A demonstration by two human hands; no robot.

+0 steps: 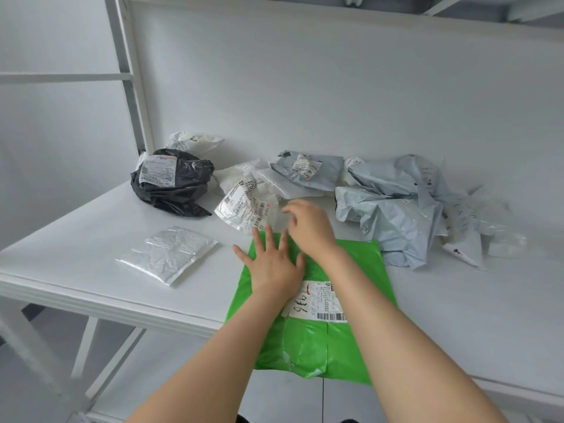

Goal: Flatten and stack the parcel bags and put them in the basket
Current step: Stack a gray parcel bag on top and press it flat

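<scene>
Head view: a green bag (360, 261) lies flat on the white table (91, 239), and its near end hangs over the front edge. A white label (317, 303) with a barcode and handwritten marks sits across its middle.

The left hand (273, 264) presses palm-down on the far left part of the green bag, with its fingers straight and spread. The right hand (311, 227) is just beyond it over the bag's far edge. Its fingers are loosely bent with nothing seen in them. It is blurred, so it is unclear whether it touches the bag. The two hands are close together, and the right wrist crosses just beside the left hand's fingers.

The other bags lie further back on the table:
- A crumpled white bag (247, 206) with labels lies just past the fingertips.
- A crumpled black bag (174, 181) sits to the far left, with a white one (195, 141) behind it.
- A flat silver mailer (168, 254) lies apart, near the left front edge.
- A grey bag (308, 170) is by the back wall.
- A pile of pale blue-grey bags (396, 209) fills the right side and touches the green bag's far right corner.
</scene>
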